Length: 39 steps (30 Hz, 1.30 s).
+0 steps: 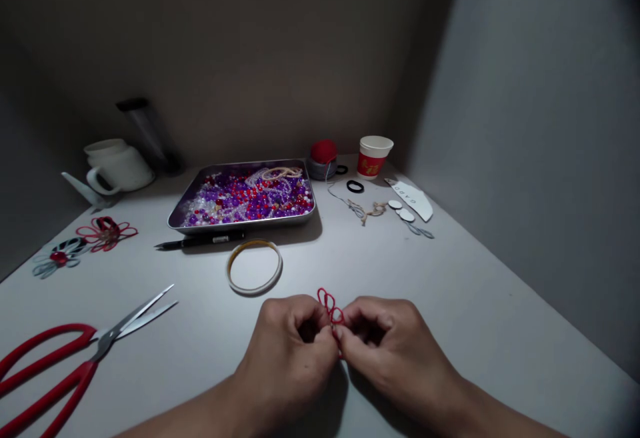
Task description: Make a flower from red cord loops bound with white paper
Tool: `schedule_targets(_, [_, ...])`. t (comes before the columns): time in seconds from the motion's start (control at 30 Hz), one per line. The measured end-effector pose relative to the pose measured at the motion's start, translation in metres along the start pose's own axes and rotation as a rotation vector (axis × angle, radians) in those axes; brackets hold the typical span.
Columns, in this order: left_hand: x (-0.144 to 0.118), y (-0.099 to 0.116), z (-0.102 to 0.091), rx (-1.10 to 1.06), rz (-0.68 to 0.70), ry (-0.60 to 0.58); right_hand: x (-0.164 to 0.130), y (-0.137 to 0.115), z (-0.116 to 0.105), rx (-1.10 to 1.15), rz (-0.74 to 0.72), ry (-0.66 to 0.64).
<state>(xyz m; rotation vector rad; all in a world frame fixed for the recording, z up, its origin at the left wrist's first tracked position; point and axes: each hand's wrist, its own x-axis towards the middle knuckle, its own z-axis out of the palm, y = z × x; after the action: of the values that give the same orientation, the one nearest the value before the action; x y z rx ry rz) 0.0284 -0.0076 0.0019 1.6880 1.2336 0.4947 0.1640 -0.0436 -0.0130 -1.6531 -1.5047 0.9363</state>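
Observation:
A red cord (327, 301) with several small loops stands up between my two hands near the front of the table. My left hand (295, 351) is closed, its thumb and fingertips pinching the cord's lower part. From the other side my right hand (390, 345) pinches the same spot, thumb against the cord. The fingertips of both hands meet there and hide the point where the loops come together. A short end of red cord shows just below the thumbs. Beyond my left hand lies a roll of tape (254, 267), flat on the table.
Scissors with red handles (105, 345) lie spread at left. A metal tray (245, 227) of beads sits behind, a pen (200, 242) before it. Cord flowers (107, 233), a white pot (120, 165), red yarn (324, 151), a paper cup (373, 158) and a white card (413, 199) stand or lie around.

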Motion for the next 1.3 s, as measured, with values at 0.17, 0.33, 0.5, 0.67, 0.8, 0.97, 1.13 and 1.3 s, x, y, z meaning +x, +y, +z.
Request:
schedule_targets(0.17, [0.0015,0.0005,-0.0009,-0.056,-0.028,-0.014,0.0023,-0.0015,-0.0012,0.046,0.051,0.002])
schedule_targets(0.33, [0.0019,-0.0020,-0.0014,-0.090,-0.009,-0.038,0.0022,-0.0039,-0.0052,0.049,0.027,-0.026])
schedule_targets(0.5, [0.0026,-0.0042,-0.0007,-0.118,-0.002,-0.056,0.0012,-0.0052,-0.0097,0.086,-0.050,-0.112])
schedule_targets(0.67, [0.0025,-0.0035,-0.0014,-0.111,0.017,-0.068,0.0039,-0.0056,-0.0087,0.066,-0.002,-0.110])
schedule_targets(0.8, [0.0017,-0.0024,-0.0032,-0.081,0.029,-0.079,0.0046,-0.0053,-0.0074,0.092,0.026,-0.122])
schedule_targets(0.97, [0.0027,-0.0010,-0.0017,-0.099,0.026,-0.063,0.0036,-0.0023,-0.0060,0.037,0.022,-0.083])
schedule_targets(1.13, [0.0044,-0.0006,-0.0004,-0.101,-0.001,-0.048,0.0047,-0.0002,-0.0033,0.048,0.037,-0.069])
schedule_targets(1.3, [0.0034,-0.0020,-0.0013,-0.114,-0.016,-0.045,0.0061,0.0005,-0.0028,0.102,0.114,-0.072])
